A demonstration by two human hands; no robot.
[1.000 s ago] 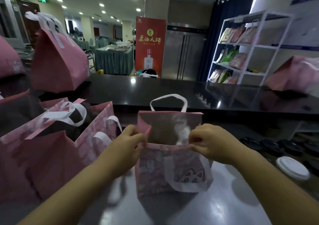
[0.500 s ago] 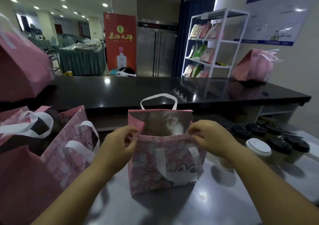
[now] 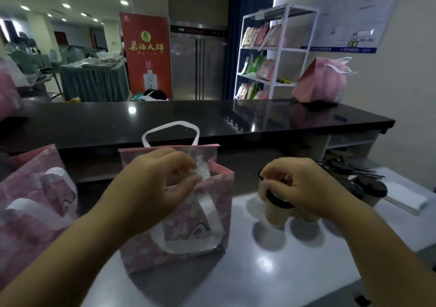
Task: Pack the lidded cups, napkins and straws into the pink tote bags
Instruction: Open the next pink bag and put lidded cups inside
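Two hands: the left hand (image 3: 160, 186) pinches the near rim of the open pink tote bag (image 3: 188, 224), fingers curled on it. The right hand (image 3: 299, 186) has its fingers curled round the black lid of a lidded cup (image 3: 276, 212) just right of the bag.
Progress: early for this bag, I'd judge, since that cup is outside it.
Left to pack: more cups (image 3: 370, 188), thin dark straws (image 3: 370, 174) and napkins (image 3: 405, 199) wait farther right of the bag.
Other bags: pink bags (image 3: 35, 200) stand left of it, contents unseen.
Hidden: the left hand covers most of the bag's mouth. A pale blur shows inside, possibly a napkin. I cannot tell whether the cup is lifted.
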